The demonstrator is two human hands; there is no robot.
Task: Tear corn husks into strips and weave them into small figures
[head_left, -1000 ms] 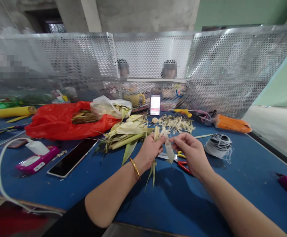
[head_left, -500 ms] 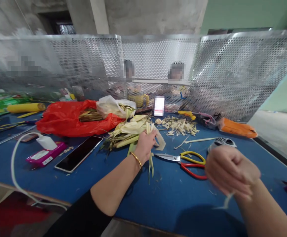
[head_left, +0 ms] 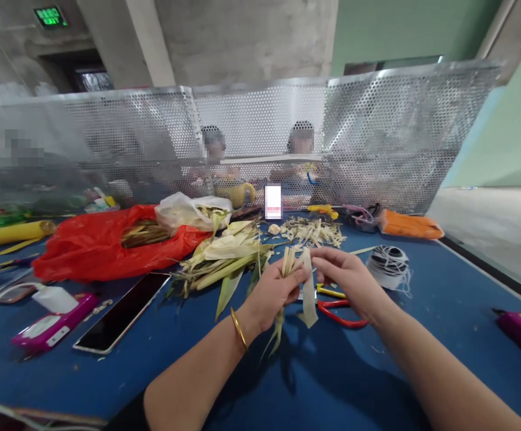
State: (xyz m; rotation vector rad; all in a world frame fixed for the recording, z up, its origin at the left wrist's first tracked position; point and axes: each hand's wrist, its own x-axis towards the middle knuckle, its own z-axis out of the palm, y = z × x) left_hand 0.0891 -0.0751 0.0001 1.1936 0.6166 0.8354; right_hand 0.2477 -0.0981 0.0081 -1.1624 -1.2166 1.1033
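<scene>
With twelve o'clock straight ahead of the hands, a purple power strip [head_left: 47, 329] with a white plug [head_left: 54, 298] lies toward nine, at the left. A red bag [head_left: 81, 251] spreads between nine and ten. The dark phone [head_left: 123, 314] lies flat toward nine, and a white bag [head_left: 177, 211] sits at ten. Nearer, at between nine and ten, is a heap of husks [head_left: 224, 254]. The left hand [head_left: 278, 290] has its fingers closed around a husk bundle [head_left: 289, 258], whose thin ends hang below at six. A pale strip [head_left: 309, 299] hangs beside the bundle, between the hands, and shavings [head_left: 316, 232] lie at twelve. The right hand [head_left: 347, 275] has its thumb and forefinger slightly apart by the strip's upper edge; whether they grip it, I cannot tell. Scissors [head_left: 341, 323] lie toward four, partly hidden by that hand. A string spool [head_left: 388, 268] sits at three, and an orange packet [head_left: 410, 225] at two.
</scene>
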